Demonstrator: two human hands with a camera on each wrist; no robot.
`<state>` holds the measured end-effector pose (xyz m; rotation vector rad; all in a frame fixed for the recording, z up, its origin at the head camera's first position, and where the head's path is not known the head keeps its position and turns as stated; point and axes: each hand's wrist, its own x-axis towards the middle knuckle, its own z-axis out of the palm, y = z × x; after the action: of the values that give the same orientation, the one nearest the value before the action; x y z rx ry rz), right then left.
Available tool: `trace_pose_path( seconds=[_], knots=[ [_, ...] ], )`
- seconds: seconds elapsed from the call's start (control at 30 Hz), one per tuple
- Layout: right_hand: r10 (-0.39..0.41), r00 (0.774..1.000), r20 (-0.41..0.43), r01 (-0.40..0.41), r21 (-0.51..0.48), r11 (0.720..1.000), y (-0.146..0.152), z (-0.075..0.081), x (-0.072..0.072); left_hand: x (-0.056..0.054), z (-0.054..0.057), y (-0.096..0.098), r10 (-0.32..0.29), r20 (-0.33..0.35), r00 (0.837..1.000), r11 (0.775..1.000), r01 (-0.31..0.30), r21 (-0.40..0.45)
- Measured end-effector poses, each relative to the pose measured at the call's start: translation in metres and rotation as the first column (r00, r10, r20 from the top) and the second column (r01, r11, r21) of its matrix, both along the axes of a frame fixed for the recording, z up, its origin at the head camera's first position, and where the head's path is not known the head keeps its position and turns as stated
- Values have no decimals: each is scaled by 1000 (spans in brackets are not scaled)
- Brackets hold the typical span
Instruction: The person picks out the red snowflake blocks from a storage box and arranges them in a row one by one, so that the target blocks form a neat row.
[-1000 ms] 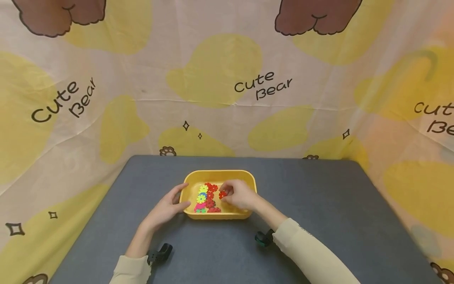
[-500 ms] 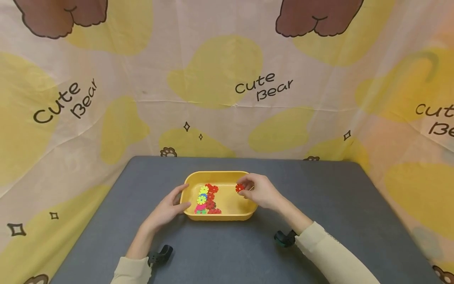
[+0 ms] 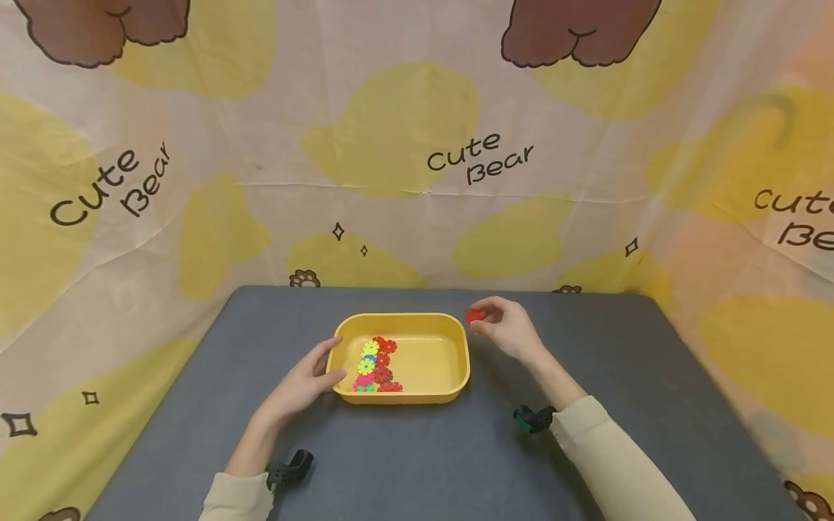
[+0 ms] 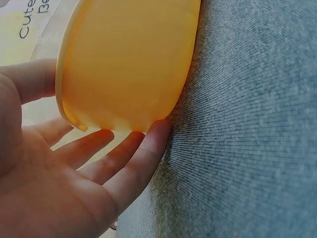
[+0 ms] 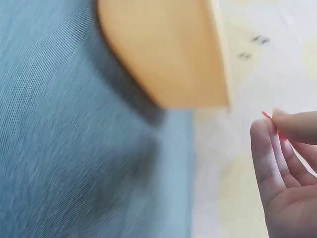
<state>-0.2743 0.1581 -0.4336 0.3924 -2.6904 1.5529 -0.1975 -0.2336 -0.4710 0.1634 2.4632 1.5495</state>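
Observation:
A yellow plastic tray (image 3: 430, 369) stands on the table. My left hand (image 3: 296, 387) grips its left end, thumb and a finger over the rim and other fingertips against the outer wall, as the left wrist view shows. Beyond the tray's right end, my right hand (image 3: 511, 333) pinches a red snowflake disc (image 3: 474, 316) between thumb and fingers, above the table. Only a thin red edge of that disc shows in the right wrist view. Several notched snowflake discs lie in the tray's left half: red ones (image 3: 383, 375) beside yellow ones (image 3: 366, 367), with some blue, pink and green.
The grey-blue table (image 3: 404, 463) extends around the tray on every side. A patterned fabric curtain (image 3: 391, 145) with "Cute Bear" lettering rises behind and beside it. Dark cameras are strapped at both wrists.
My right hand has lifted the red snowflake disc from inside the tray and carried it right, over the rim and past the tray's end. The left hand stays on the tray.

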Motion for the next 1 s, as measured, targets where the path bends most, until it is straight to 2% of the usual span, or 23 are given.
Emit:
trace_pose_path(
  seconds=[0.17,0.3,0.43,0.53,0.8,1.0],
  knots=[
    [-54,998,40,52,50,997,12,-19,-10,0,1,0,1,1,1000,1000,-1,9],
    [-47,994,95,38,94,995,17,-33,-14,2,0,1,0,8,1000,1000,0,14],
    [-36,994,99,21,148,989,16,-43,-20,4,0,1,13,10,1000,1000,-13,25],
    [-30,997,77,13,211,977,16,-47,-24,4,1,1,15,10,1000,999,-15,36],
    [10,1000,-3,-8,344,939,17,-53,-31,2,-1,0,21,2,1000,1000,-21,-2],
    [45,999,7,-44,387,921,17,-52,-30,1,-3,-1,12,9,1000,1000,-12,18]
  ],
)
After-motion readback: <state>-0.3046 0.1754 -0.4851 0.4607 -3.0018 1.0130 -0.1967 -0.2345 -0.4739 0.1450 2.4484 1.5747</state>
